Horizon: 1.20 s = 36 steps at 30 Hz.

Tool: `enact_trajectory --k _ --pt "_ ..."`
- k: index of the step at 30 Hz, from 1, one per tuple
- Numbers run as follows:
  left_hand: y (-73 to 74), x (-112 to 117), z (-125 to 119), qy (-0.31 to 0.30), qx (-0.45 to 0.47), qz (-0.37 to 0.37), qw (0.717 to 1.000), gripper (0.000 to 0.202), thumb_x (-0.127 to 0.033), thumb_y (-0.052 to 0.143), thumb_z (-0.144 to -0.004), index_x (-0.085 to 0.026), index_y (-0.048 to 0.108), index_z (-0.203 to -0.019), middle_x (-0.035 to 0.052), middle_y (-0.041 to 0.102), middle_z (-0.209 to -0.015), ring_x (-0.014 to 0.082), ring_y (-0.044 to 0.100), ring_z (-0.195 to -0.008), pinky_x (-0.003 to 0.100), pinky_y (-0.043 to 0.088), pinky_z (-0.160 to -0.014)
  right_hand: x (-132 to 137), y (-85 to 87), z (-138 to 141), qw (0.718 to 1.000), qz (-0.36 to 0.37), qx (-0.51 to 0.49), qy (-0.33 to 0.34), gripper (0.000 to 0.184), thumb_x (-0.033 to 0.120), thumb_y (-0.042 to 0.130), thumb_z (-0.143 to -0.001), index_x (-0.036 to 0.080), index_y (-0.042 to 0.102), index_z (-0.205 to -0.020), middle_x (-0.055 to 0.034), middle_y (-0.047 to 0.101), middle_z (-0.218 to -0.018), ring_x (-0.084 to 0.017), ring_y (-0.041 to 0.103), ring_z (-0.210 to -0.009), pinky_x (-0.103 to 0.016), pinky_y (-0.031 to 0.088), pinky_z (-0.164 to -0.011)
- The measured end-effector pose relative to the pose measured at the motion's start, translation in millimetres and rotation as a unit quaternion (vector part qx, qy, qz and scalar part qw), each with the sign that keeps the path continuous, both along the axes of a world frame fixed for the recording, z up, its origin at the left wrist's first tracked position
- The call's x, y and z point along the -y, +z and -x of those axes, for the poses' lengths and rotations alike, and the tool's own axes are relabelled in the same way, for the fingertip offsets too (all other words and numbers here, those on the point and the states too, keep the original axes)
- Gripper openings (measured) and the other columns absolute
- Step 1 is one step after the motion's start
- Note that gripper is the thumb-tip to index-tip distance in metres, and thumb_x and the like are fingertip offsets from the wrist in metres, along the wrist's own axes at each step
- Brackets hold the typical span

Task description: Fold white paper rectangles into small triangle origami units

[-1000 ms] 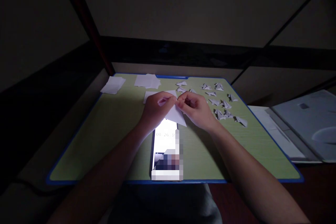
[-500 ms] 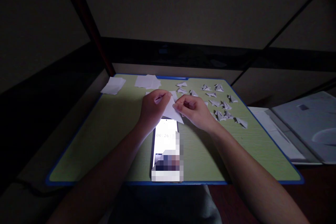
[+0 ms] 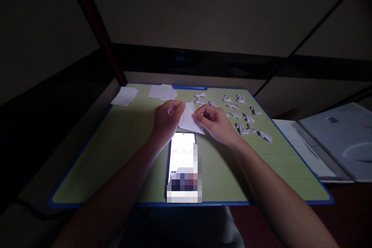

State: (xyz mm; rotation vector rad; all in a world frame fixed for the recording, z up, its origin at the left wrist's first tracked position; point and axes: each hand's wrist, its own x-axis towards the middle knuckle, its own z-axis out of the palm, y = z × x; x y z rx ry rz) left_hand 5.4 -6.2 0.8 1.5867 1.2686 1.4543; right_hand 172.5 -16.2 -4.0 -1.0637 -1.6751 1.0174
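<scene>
Between my two hands is a white sheet of paper, above the far end of a lit phone. My left hand is closed on the paper's left side, its thumb pressed against the fingers. At the right edge, my right hand pinches the same paper between thumb and fingertips. Part of the sheet is hidden behind my left fingers. Several small folded paper pieces lie just beyond and to the right of my right hand.
A green table with a blue rim holds everything. Flat paper stacks lie at its far left corner and far edge. A wall rises behind it. To the right, lower down, sits an open white box.
My left hand has shifted slightly left and away from the paper's top edge, showing more of the sheet. My right hand stays nearly in place, still pinching.
</scene>
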Motion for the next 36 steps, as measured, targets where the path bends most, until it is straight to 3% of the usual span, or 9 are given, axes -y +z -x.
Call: enact_trajectory --k 6,15,25,36 --pt "2.3 2.7 0.5 -0.001 0.009 0.009 1.000 0.014 -0.028 0.061 -0.077 -0.017 0.063 -0.068 0.0002 0.066 -0.064 0.0135 0.058 -0.060 0.026 0.045 -0.057 -0.1 -1.6 -0.7 1.000 0.001 -0.005 0.009 0.025 0.038 0.066 -0.085 0.018 0.056 -0.075 0.0044 0.049 -0.062 -0.008 0.041 -0.053 -0.026 0.029 -0.050" --pt "-0.9 0.5 -0.5 -0.042 0.018 0.009 0.999 0.012 -0.030 0.064 -0.074 -0.018 0.070 -0.074 0.0049 0.075 -0.078 0.0165 0.066 -0.072 0.029 0.051 -0.066 -0.7 -2.7 -3.3 1.000 0.002 0.005 0.023 0.020 0.032 0.065 -0.085 0.017 0.058 -0.075 0.0036 0.051 -0.064 -0.009 0.040 -0.054 -0.025 0.027 -0.050" --pt "-1.4 5.6 -4.0 -0.073 0.003 0.015 0.997 0.013 -0.027 0.062 -0.075 -0.019 0.068 -0.067 0.0027 0.073 -0.073 0.0150 0.063 -0.067 0.026 0.048 -0.059 1.3 -1.8 0.5 0.999 -0.001 -0.036 0.022 0.029 0.042 0.071 -0.082 0.017 0.058 -0.077 0.0039 0.050 -0.063 -0.009 0.041 -0.054 -0.025 0.027 -0.049" --pt "0.2 6.4 -5.5 -0.083 0.002 0.025 0.996 0.011 -0.028 0.062 -0.073 -0.019 0.067 -0.069 0.0029 0.072 -0.073 0.0159 0.064 -0.068 0.026 0.049 -0.058 1.2 0.6 -0.8 1.000 -0.023 -0.004 0.015 0.031 0.044 0.070 -0.084 0.018 0.056 -0.073 0.0042 0.048 -0.061 -0.009 0.038 -0.054 -0.026 0.027 -0.050"
